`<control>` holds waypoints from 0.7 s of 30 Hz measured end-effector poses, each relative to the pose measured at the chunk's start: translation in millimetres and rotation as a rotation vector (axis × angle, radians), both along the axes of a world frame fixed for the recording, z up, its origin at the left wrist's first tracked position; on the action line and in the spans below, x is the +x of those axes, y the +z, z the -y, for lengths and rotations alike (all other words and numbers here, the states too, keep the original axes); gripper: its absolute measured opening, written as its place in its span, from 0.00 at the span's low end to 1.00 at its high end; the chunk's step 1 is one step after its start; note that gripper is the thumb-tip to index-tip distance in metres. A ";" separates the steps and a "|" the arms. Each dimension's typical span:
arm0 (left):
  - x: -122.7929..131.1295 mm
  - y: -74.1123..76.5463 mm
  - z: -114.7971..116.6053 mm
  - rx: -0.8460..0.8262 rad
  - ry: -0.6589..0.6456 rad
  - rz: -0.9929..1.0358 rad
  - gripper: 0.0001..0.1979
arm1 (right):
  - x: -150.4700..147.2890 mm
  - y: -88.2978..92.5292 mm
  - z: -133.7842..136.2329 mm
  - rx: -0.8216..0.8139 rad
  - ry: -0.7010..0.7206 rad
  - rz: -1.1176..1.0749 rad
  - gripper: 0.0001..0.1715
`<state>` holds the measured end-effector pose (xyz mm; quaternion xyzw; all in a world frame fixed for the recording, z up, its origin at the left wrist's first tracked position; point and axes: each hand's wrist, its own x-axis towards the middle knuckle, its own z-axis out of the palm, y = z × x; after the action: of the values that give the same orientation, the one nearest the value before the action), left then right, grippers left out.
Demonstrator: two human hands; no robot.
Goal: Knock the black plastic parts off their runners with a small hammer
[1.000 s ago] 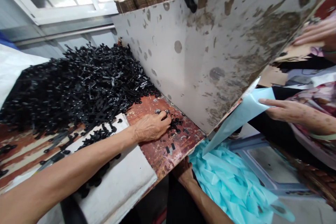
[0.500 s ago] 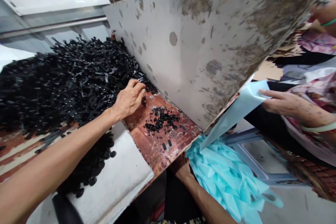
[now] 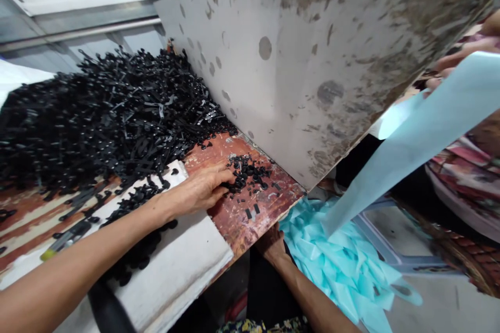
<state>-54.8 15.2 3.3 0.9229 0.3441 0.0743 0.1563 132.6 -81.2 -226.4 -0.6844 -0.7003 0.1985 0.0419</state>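
At frame centre, left hand (image 3: 203,192) spread loose, fingertips touching a small pile (image 3: 250,170) of black plastic bits on the bench (image 3: 238,229). Lower centre, right hand (image 3: 273,243) beneath bench edge, grip unclear. Upper left, huge heap (image 3: 97,114) untouched.

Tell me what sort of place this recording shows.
Probably a small workshop doing hand piecework. A heap of small black parts covers a worn bench, a stained board stands upright along its far side, and a pile of pale blue strips lies down beside it.
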 end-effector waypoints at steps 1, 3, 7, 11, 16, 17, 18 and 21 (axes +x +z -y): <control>0.1 -0.2 -0.9 0.010 -0.010 0.009 0.11 | 0.5 3.7 0.5 -0.009 0.001 0.005 0.21; 1.1 -0.3 -1.3 0.025 -0.019 0.024 0.12 | 1.2 10.4 0.7 -0.025 0.001 0.013 0.20; 3.7 -0.3 -0.1 0.025 0.018 0.057 0.10 | 1.6 18.6 -0.1 -0.031 0.006 0.008 0.18; 1.1 7.2 -9.6 -0.082 0.134 0.119 0.07 | 2.5 21.2 -0.4 -0.032 0.011 -0.004 0.18; -10.5 28.4 -34.3 -0.001 0.510 0.279 0.07 | 3.9 23.9 -0.4 -0.041 0.008 -0.008 0.17; -12.3 31.1 -36.0 0.059 0.544 0.289 0.09 | 3.8 24.2 -0.6 -0.046 0.005 -0.005 0.17; -13.5 32.3 -35.7 0.085 0.543 0.275 0.10 | 3.6 24.4 -1.0 -0.051 0.003 -0.002 0.17; -13.2 27.0 -24.0 -0.065 0.340 0.123 0.09 | 2.5 23.3 -2.2 -0.068 -0.003 0.010 0.17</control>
<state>-68.0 39.2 30.3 0.8396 0.4870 0.1448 0.1919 135.1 -79.0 -203.1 -0.6874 -0.6924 0.2186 0.0154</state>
